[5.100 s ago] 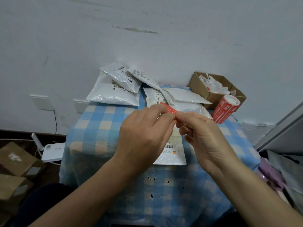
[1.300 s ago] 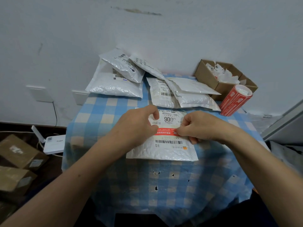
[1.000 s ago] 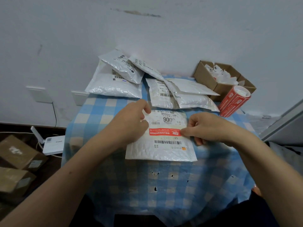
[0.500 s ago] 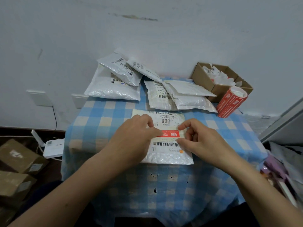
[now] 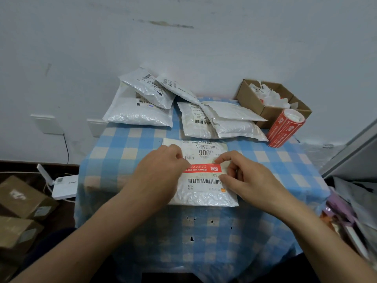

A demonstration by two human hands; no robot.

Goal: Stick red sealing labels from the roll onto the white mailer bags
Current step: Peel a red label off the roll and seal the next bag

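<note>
Pressing left end of red label (image 5: 204, 168) onto white mailer bag (image 5: 204, 198) on counter (image 5: 106, 156): left hand (image 5: 161, 172), gripping nothing. Right hand (image 5: 251, 178) loose, thumb and forefinger spread beside right end of label.

Bare cloth (image 5: 114, 152) lies left, right and in front of the near mailer (image 5: 204, 197). Behind it, stacked mailers (image 5: 138, 117), a box (image 5: 253, 99) and the roll (image 5: 285, 127) crowd the far edge by the wall (image 5: 183, 48).
</note>
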